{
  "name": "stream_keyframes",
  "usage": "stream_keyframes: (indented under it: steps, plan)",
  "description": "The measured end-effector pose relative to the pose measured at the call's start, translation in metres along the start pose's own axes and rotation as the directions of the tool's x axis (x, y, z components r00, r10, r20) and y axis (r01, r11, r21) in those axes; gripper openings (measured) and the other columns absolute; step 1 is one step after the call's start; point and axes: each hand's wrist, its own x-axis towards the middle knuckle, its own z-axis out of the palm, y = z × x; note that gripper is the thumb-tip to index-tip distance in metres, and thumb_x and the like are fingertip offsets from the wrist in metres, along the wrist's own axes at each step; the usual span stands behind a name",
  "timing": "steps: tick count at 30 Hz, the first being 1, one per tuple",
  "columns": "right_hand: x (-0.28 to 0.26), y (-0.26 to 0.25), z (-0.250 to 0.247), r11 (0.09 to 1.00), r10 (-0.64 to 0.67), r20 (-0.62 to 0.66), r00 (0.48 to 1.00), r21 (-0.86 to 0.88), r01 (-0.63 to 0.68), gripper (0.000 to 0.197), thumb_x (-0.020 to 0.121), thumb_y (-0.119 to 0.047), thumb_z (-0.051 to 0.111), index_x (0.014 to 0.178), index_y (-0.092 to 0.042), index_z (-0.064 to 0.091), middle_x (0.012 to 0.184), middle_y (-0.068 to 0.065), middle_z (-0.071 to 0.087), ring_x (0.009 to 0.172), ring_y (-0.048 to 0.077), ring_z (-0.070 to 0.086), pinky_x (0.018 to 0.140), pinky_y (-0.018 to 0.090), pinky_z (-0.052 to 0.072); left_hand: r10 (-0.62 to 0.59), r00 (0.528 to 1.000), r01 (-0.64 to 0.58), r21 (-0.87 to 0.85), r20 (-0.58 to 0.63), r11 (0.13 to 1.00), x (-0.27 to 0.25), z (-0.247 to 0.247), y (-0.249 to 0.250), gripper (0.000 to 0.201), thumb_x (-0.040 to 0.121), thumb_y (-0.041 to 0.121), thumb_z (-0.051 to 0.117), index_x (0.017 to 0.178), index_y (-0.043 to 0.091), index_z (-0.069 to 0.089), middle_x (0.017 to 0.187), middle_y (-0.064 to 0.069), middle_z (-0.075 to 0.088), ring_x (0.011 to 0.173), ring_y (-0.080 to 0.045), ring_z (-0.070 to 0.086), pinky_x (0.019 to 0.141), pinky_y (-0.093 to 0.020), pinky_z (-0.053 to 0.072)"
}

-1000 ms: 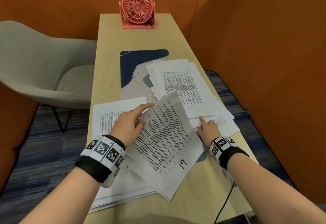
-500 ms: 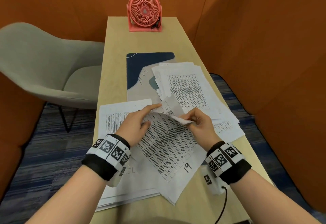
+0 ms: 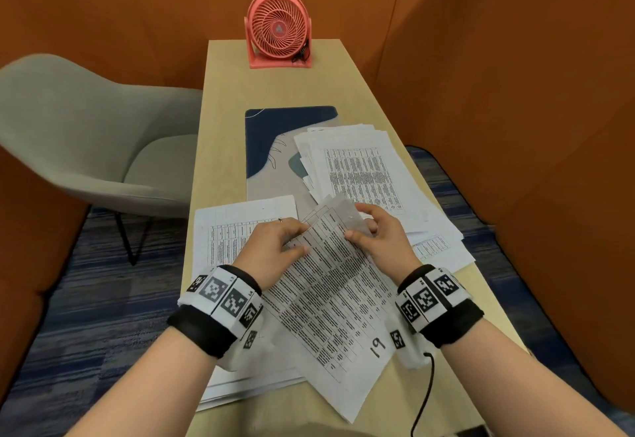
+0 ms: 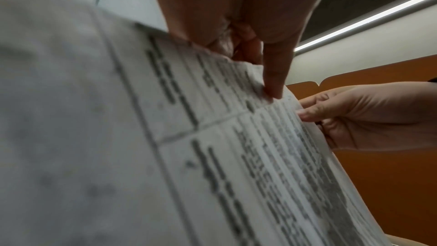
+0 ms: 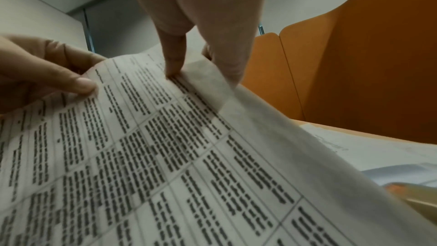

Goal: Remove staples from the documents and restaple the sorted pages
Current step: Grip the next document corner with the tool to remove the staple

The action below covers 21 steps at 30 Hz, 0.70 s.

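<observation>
Held document: printed table pages marked "19" [image 3: 330,302], lifted off the desk [image 3: 233,134] at a slant, far end raised, near corner down over the desk's front edge; handwritten "19" sits near its lower right corner
Left hand: left hand [image 3: 271,251] grips the document's left edge near the top, thumb on the printed face, fingers curled behind (right wrist view shows the thumb pad flat on the paper [image 5: 80,83])
Right hand: right hand [image 3: 381,237] pinches the top right corner, where a blank flap of the sheet is folded back over the print; forefinger tip presses the page beside the fold [image 5: 173,70]
Staple: too small to make out in any view
Left stack: stack of table pages [image 3: 240,230] lies flat on the desk under the left forearm, its near edge fanned below the held document
Right pile: loose pile of printed sheets [image 3: 360,168], splayed, on the right half of the desk just beyond the right hand, partly covering the desk mat
Desk mat: navy and grey desk mat [image 3: 271,137], mid-desk, between the fan and the papers
Fan: coral desk fan [image 3: 279,33] upright at the far end of the desk, grille facing the camera
Chair: grey shell chair [image 3: 92,141] left of the desk, on blue striped carpet
Surround: orange partition walls on the far and right sides
Wrists: both carry black bands with white marker tags; a black cable trails from the right one
</observation>
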Motion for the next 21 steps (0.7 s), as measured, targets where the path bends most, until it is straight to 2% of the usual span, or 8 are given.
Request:
stream_keyframes:
  steps: [2, 5, 10, 13, 15, 16, 18, 21]
  plan:
    - [-0.0004, 0.0015, 0.0016, 1.0, -0.003, -0.038, 0.999, 0.007, 0.003, 0.032, 0.082, -0.001, 0.068, 0.111, -0.01, 0.058, 0.09, 0.002, 0.069, 0.081, 0.015, 0.067, 0.072, 0.024, 0.054, -0.011, 1.0, 0.011, 0.022, -0.008, 1.0, -0.0001, 0.0004, 0.0, 0.027, 0.085, 0.011, 0.064, 0.112, 0.014, 0.066, 0.108, 0.006, 0.066, 0.1, -0.006, 0.056, 0.089, -0.013, 0.035]
    - [-0.0026, 0.0029, 0.0037, 1.0, -0.006, -0.089, 0.996, 0.012, 0.007, 0.025, 0.078, -0.004, 0.073, 0.089, -0.023, 0.061, 0.089, 0.008, 0.07, 0.081, 0.021, 0.068, 0.074, 0.032, 0.056, -0.026, 0.999, 0.027, 0.033, -0.024, 0.999, -0.0015, 0.0013, 0.0022, 0.033, 0.085, 0.009, 0.064, 0.117, 0.017, 0.062, 0.109, 0.008, 0.062, 0.098, -0.002, 0.052, 0.086, -0.009, 0.031]
    - [-0.0079, 0.0034, 0.0082, 0.988, -0.1, -0.296, 0.95, -0.142, 0.059, 0.022, 0.073, -0.015, 0.079, 0.071, -0.029, 0.063, 0.074, -0.006, 0.064, 0.07, 0.01, 0.059, 0.068, 0.024, 0.05, 0.01, 0.999, -0.012, -0.048, -0.034, 0.999, -0.0036, 0.0032, 0.0019, 0.053, 0.083, 0.005, 0.064, 0.11, 0.046, 0.043, 0.106, 0.003, 0.064, 0.089, -0.019, 0.065, 0.083, -0.028, 0.05]
    - [-0.0096, 0.0052, 0.009, 0.976, -0.17, -0.356, 0.919, -0.192, 0.107, 0.025, 0.069, -0.016, 0.082, 0.064, -0.027, 0.06, 0.084, -0.006, 0.054, 0.078, 0.004, 0.051, 0.069, 0.011, 0.04, 0.033, 0.999, -0.034, -0.032, -0.041, 0.999, -0.0043, 0.0034, 0.0001, 0.051, 0.084, 0.004, 0.063, 0.112, 0.042, 0.046, 0.101, 0.007, 0.063, 0.089, -0.017, 0.063, 0.075, -0.017, 0.047]
    - [-0.0088, 0.0072, 0.0067, 0.98, -0.168, -0.287, 0.943, -0.15, 0.129, 0.024, 0.071, -0.012, 0.08, 0.065, -0.022, 0.059, 0.082, -0.005, 0.054, 0.077, 0.002, 0.05, 0.067, 0.006, 0.035, 0.023, 0.999, -0.024, -0.036, -0.042, 0.999, -0.0053, 0.0027, -0.0007, 0.047, 0.083, 0.004, 0.063, 0.114, 0.036, 0.049, 0.101, 0.009, 0.062, 0.089, -0.015, 0.063, 0.073, -0.013, 0.046]
    - [-0.009, 0.0064, 0.005, 0.984, -0.156, -0.223, 0.962, -0.118, 0.133, 0.023, 0.074, -0.009, 0.077, 0.067, -0.02, 0.058, 0.079, -0.004, 0.056, 0.073, 0.001, 0.051, 0.066, 0.006, 0.036, 0.015, 0.999, -0.017, -0.045, -0.047, 0.999, -0.0055, 0.0024, -0.0018, 0.045, 0.083, 0.004, 0.063, 0.115, 0.033, 0.05, 0.102, 0.009, 0.062, 0.091, -0.015, 0.062, 0.078, -0.018, 0.048]
    - [-0.009, 0.004, 0.0029, 0.989, -0.145, -0.106, 0.984, -0.047, 0.14, 0.021, 0.079, -0.002, 0.071, 0.071, -0.016, 0.057, 0.076, 0.0, 0.058, 0.066, -0.002, 0.052, 0.063, 0.008, 0.039, -0.001, 0.999, -0.003, -0.073, -0.052, 0.997, -0.0056, 0.0017, -0.0036, 0.041, 0.083, 0.004, 0.063, 0.11, 0.032, 0.052, 0.104, 0.009, 0.062, 0.093, -0.017, 0.063, 0.085, -0.027, 0.049]
    - [-0.0097, -0.0009, 0.0016, 0.99, -0.137, -0.032, 0.99, 0.038, 0.138, 0.019, 0.082, 0.003, 0.066, 0.077, -0.015, 0.059, 0.08, 0.002, 0.062, 0.069, 0.001, 0.059, 0.062, 0.014, 0.045, -0.031, 0.999, 0.027, -0.108, -0.036, 0.994, -0.0048, 0.0014, -0.0054, 0.028, 0.083, 0.007, 0.064, 0.101, 0.028, 0.059, 0.1, 0.008, 0.065, 0.094, -0.013, 0.062, 0.089, -0.027, 0.047]
